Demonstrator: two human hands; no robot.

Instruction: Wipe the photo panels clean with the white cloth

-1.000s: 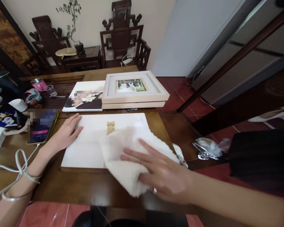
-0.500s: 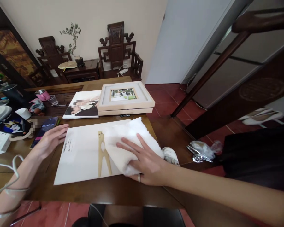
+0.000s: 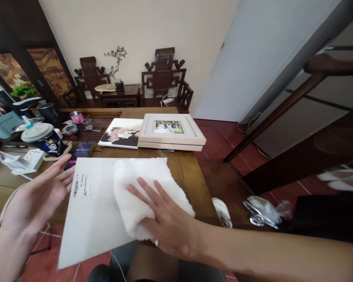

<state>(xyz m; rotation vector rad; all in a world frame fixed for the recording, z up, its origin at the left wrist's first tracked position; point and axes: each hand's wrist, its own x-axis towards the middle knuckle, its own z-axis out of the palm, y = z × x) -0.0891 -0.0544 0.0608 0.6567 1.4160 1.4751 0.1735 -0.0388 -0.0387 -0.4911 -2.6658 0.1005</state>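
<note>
A white rectangular panel (image 3: 91,219) lies in front of me, with a barcode and small print near its left edge. Its near left corner sticks out past the table's front edge. My right hand (image 3: 167,219) presses a fluffy white cloth (image 3: 144,172) onto the right part of the panel, fingers spread on top and thumb tucked into its fold. The cloth covers that side of the panel. At the panel's left edge is my left hand (image 3: 44,196), open with fingers stretched out; whether the fingertips touch the edge I cannot tell.
Behind the panel, stacked wooden photo frames (image 3: 172,143) stand beside a photo print (image 3: 120,133). On the left are a phone (image 3: 84,150), a lidded drink cup (image 3: 38,133) and a power strip (image 3: 32,158). A white roundish object (image 3: 222,211) sits at the right.
The panel has come nearer to me and now overhangs the table's front edge. My right hand and the cloth moved left, covering the gold-coloured stand piece. The left hand moved nearer, and the view shifted.
</note>
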